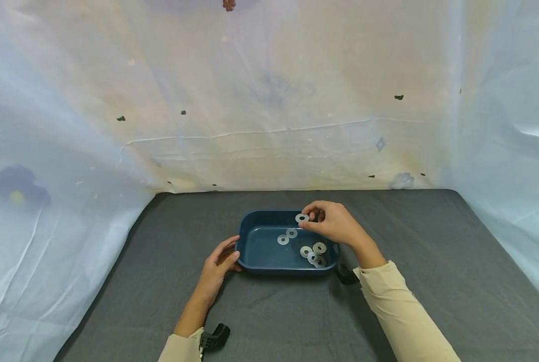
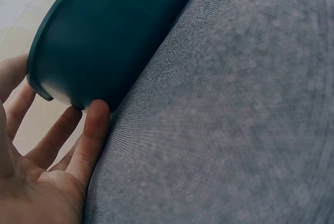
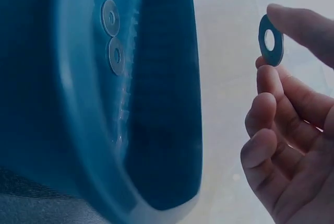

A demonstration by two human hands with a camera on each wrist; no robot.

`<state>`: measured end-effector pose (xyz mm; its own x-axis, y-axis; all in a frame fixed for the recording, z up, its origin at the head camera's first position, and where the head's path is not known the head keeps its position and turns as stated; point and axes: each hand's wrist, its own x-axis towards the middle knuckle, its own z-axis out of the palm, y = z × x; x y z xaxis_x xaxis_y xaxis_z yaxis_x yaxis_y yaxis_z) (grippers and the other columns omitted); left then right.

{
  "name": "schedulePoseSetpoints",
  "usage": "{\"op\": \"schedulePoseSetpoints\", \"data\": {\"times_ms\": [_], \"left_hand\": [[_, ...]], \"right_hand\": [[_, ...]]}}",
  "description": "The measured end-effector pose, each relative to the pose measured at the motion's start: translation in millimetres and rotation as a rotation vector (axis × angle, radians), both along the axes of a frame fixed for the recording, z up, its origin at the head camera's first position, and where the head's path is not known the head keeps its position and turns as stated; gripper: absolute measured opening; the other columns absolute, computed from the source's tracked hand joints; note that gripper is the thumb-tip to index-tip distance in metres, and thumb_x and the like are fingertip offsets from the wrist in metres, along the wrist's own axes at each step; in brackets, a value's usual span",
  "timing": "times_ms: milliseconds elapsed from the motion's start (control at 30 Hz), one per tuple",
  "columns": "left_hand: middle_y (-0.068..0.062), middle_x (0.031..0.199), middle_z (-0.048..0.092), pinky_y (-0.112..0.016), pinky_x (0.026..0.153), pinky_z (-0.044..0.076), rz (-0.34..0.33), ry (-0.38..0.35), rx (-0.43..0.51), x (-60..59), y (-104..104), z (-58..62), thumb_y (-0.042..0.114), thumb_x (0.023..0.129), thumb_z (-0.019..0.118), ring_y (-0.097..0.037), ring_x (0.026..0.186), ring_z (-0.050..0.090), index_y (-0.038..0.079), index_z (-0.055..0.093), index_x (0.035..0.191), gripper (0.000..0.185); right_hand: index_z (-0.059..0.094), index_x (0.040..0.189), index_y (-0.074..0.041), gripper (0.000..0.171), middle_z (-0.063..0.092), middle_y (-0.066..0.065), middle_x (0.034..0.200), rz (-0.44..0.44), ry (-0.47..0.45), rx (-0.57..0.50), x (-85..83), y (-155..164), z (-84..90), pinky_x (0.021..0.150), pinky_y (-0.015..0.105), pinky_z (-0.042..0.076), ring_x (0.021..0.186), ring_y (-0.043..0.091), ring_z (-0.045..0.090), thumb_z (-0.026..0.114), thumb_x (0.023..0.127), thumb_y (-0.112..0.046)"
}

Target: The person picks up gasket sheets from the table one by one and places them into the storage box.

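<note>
My right hand (image 1: 337, 221) pinches a flat metal washer (image 1: 302, 217) between thumb and fingertip, over the back right part of a dark blue tray (image 1: 269, 267). In the right wrist view the held washer (image 3: 271, 41) stands on edge, its hole showing, while the other fingers curl loosely. Two washers (image 1: 283, 240) lie side by side on the tray floor near the middle. A cluster of several more washers (image 1: 319, 247) lies toward the front right corner, some overlapping. My left hand (image 1: 218, 264) rests against the tray's left end, its spread fingertips touching the outer wall (image 2: 88, 51).
The tray stands on a grey cloth-covered table (image 1: 278, 317). A pale patterned curtain (image 1: 269, 100) hangs behind the table and along both sides. Dark straps (image 1: 215, 338) sit at both wrists, beside the beige sleeves (image 1: 400, 306).
</note>
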<state>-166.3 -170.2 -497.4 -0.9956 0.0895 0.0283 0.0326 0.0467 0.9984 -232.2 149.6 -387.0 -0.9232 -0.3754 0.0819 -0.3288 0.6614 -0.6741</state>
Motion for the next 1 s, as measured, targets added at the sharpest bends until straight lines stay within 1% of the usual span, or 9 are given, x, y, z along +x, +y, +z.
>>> {"op": "schedulePoseSetpoints", "data": {"times_ms": [100, 300, 367, 600, 833, 1000], "left_hand": [[-0.015, 0.141, 0.049, -0.030, 0.079, 0.058, 0.001, -0.005, -0.003, 0.1, 0.1, 0.0, 0.023, 0.100, 0.062, -0.014, 0.094, 0.063, 0.018, 0.051, 0.144, 0.045], [-0.015, 0.141, 0.049, -0.030, 0.079, 0.057, 0.000, -0.009, -0.005, -0.6, 0.5, 0.1, 0.024, 0.100, 0.062, -0.013, 0.094, 0.063, 0.019, 0.051, 0.143, 0.045], [-0.015, 0.141, 0.049, -0.029, 0.079, 0.057, -0.001, -0.010, -0.001, -1.1, 0.6, 0.0, 0.024, 0.099, 0.062, -0.013, 0.094, 0.063, 0.018, 0.051, 0.143, 0.045], [-0.017, 0.140, 0.050, -0.029, 0.078, 0.057, -0.007, 0.003, 0.006, -2.5, 0.1, -1.0, 0.022, 0.100, 0.062, -0.012, 0.092, 0.063, 0.016, 0.051, 0.144, 0.046], [-0.016, 0.141, 0.050, -0.029, 0.078, 0.058, -0.003, 0.004, 0.000, -3.3, -1.6, -2.0, 0.023, 0.099, 0.062, -0.016, 0.096, 0.062, 0.017, 0.051, 0.143, 0.046], [-0.016, 0.141, 0.050, -0.030, 0.078, 0.058, 0.002, -0.001, 0.000, -3.8, -2.4, -2.0, 0.024, 0.099, 0.062, -0.018, 0.099, 0.062, 0.017, 0.052, 0.143, 0.046]], "right_hand": [[0.069, 0.113, -0.010, 0.035, 0.060, 0.000, 0.089, 0.013, -0.001, 0.000, -1.4, 1.5, -0.4, 0.066, 0.031, 0.044, 0.075, 0.016, 0.052, 0.075, 0.089, -0.035], [0.070, 0.114, -0.010, 0.034, 0.050, 0.000, 0.081, 0.026, 0.008, 0.021, -2.7, 4.9, -2.6, 0.065, 0.030, 0.039, 0.070, 0.014, 0.046, 0.075, 0.090, -0.033], [0.070, 0.115, -0.010, 0.034, 0.048, 0.000, 0.080, 0.022, 0.008, 0.030, -2.4, 5.9, -3.2, 0.064, 0.030, 0.039, 0.068, 0.014, 0.045, 0.074, 0.090, -0.033], [0.069, 0.118, -0.006, 0.035, 0.051, 0.001, 0.081, -0.006, 0.002, 0.031, 1.6, 12.0, -6.2, 0.062, 0.030, 0.038, 0.067, 0.016, 0.045, 0.071, 0.092, -0.031], [0.070, 0.115, -0.008, 0.030, 0.052, 0.000, 0.081, -0.034, 0.017, 0.024, 7.8, 20.8, -12.8, 0.061, 0.027, 0.039, 0.065, 0.014, 0.045, 0.072, 0.092, -0.028], [0.069, 0.117, -0.010, 0.032, 0.052, 0.000, 0.082, -0.069, 0.009, 0.027, 14.4, 29.6, -17.5, 0.060, 0.027, 0.040, 0.067, 0.015, 0.047, 0.072, 0.092, -0.030]]}}
